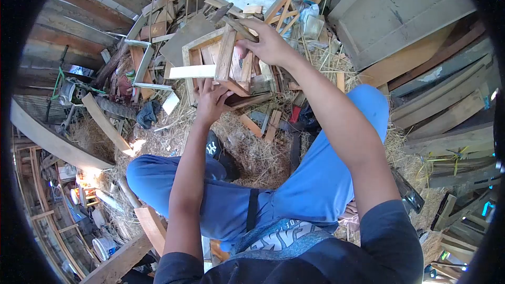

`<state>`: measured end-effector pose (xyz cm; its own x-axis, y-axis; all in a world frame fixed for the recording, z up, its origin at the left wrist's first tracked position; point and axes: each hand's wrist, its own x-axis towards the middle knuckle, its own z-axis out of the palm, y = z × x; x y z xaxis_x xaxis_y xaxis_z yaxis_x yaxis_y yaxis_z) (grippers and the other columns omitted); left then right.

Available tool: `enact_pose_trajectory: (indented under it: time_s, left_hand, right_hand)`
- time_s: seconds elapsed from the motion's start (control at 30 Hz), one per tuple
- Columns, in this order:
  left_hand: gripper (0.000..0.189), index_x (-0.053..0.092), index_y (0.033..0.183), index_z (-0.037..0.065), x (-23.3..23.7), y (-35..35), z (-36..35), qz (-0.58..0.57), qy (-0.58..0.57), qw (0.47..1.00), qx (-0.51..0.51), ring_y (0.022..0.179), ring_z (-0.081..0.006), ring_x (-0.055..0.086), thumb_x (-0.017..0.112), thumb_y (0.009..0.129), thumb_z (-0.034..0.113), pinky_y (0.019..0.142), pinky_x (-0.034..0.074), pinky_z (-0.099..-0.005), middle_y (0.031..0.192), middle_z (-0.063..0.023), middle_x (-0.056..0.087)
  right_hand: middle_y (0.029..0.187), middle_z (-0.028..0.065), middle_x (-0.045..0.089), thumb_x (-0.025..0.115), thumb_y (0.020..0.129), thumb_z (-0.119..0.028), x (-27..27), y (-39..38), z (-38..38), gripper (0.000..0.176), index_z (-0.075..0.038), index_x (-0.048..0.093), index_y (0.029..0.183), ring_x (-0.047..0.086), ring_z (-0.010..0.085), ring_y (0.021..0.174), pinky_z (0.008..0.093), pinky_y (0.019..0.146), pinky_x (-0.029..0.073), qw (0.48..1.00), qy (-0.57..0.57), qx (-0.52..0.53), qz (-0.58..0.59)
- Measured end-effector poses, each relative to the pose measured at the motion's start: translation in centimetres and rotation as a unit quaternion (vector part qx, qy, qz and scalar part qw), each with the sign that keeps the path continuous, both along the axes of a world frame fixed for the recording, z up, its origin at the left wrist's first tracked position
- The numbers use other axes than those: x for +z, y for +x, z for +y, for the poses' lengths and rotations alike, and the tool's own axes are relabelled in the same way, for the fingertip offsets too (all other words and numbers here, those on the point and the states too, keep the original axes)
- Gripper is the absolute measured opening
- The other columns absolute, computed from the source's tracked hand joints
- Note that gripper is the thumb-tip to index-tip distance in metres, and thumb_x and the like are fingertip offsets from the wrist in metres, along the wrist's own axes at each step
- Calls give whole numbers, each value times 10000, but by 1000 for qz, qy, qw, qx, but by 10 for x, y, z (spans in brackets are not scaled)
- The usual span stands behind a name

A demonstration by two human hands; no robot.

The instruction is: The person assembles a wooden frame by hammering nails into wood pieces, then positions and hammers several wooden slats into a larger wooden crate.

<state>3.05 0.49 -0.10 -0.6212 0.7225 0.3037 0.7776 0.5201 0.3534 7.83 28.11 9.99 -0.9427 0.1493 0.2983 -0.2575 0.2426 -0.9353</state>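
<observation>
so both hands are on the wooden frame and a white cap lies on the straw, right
Not quite: the cap on the straw is black, not white, as the head view shows. The left hand and right hand are both on the wooden frame.

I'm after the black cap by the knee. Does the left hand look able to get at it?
Probably yes: the black cap lies uncovered close to the left hand, though that hand grips the wooden frame and must let go first.
</observation>
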Motion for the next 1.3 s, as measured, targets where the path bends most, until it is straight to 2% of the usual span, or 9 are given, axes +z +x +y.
enact_pose_trajectory:
  time_s: [0.3,0.63,1.0,1.03,1.07,1.13,1.17,1.2,1.3]
  left_hand:
    - [342,730,1267,213,4,-1,-6,10,-152,988,-21,1417,-367,439,615,955,127,1135,308,-565,1497,-85,532]
    - [429,669,1358,213,3,1,4,-3,-50,998,-45,1353,-362,499,665,930,209,1114,346,-557,1368,-86,597]
    - [349,709,1315,253,18,-6,-5,-26,30,972,233,1091,-264,637,672,970,286,938,396,-517,1172,-68,642]
    - [350,714,1308,244,19,-8,-7,-10,28,968,251,1025,-277,663,684,961,277,870,451,-492,1159,-81,655]
    - [351,719,1301,235,19,-10,-10,7,26,963,268,959,-289,689,696,952,268,803,505,-466,1147,-93,668]
    - [358,712,1310,242,21,-12,-12,-34,27,957,286,1001,-285,675,690,957,298,854,469,-495,1167,-82,659]
    - [366,705,1320,250,22,-12,-14,-76,27,951,297,1043,-282,662,683,963,328,906,433,-524,1186,-70,650]
    - [366,705,1320,250,19,-14,-16,-76,28,950,302,1043,-282,662,683,963,328,906,433,-524,1186,-70,650]
    - [350,717,1295,220,16,-16,-21,-30,43,956,288,974,-318,678,681,967,336,843,492,-499,1145,-97,667]
  right_hand:
    - [1220,169,583,775,866,-127,2,22,-9,450,-65,640,1292,619,360,1122,430,971,506,981,144,-87,94]
    - [1138,201,627,749,890,-122,4,30,-12,383,19,649,1232,632,392,1061,407,945,493,967,182,-149,98]
    - [989,159,681,734,890,-61,-8,3,17,230,-40,693,1116,657,301,996,385,931,484,943,113,-310,44]
    - [921,147,682,720,920,-66,-16,-2,21,222,-53,680,1138,691,250,831,368,759,537,921,161,-348,67]
    - [921,147,682,720,920,-66,-24,-7,25,222,-53,680,1138,691,250,831,368,759,537,923,161,-343,68]
    - [853,132,669,713,944,-81,-29,-13,28,212,-54,660,1147,645,188,572,333,501,502,913,87,-399,24]
    - [889,186,684,725,887,-52,-32,-15,30,183,-27,664,1058,703,307,833,418,722,523,916,16,-401,27]
    - [889,186,684,725,887,-52,-26,-14,28,183,-27,664,1058,703,307,833,418,722,523,917,16,-397,27]
    - [865,151,659,652,955,-16,-12,-13,22,266,6,528,1190,640,209,524,338,401,475,898,-178,-395,-76]
